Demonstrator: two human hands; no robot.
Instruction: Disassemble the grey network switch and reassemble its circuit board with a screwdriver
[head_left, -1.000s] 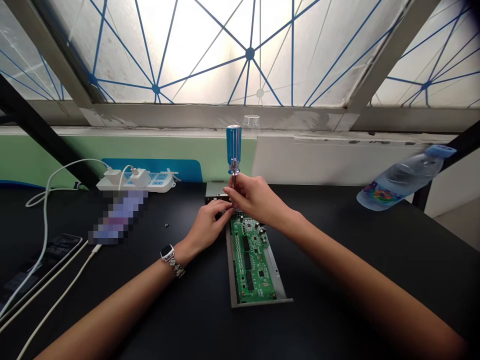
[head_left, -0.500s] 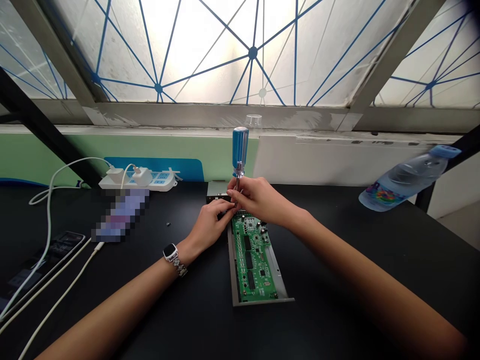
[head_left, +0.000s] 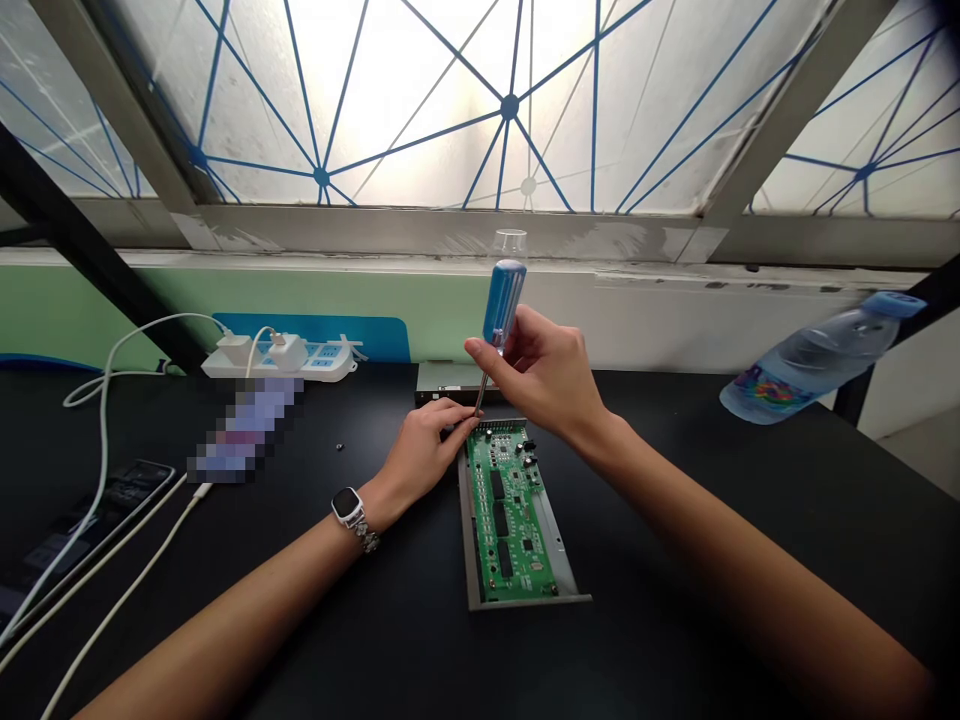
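A screwdriver (head_left: 504,303) with a clear blue handle leans to the right, its tip at the far left corner of a green circuit board (head_left: 519,510). My right hand (head_left: 553,372) is closed on it, thumb and fingers where handle and shaft meet. At that same corner, beside the tip, lies my left hand (head_left: 421,448), thumb and forefinger nearly together; what they pinch is hidden. The board sits in a shallow metal tray (head_left: 529,604) on the black table (head_left: 645,600). Behind the hands stands a flat metal case (head_left: 448,376), partly covered.
A small dark screw-like piece (head_left: 340,447) lies left of my left hand. Further left are a pixelated object (head_left: 244,430), a phone (head_left: 135,485), white cables (head_left: 120,570) and a power strip (head_left: 322,360). A tilted water bottle (head_left: 810,355) is at the right.
My right hand has shifted up and right, from low on the shaft to the handle's base. The screwdriver has gone from nearly upright to leaning right. My left hand stays at the corner.
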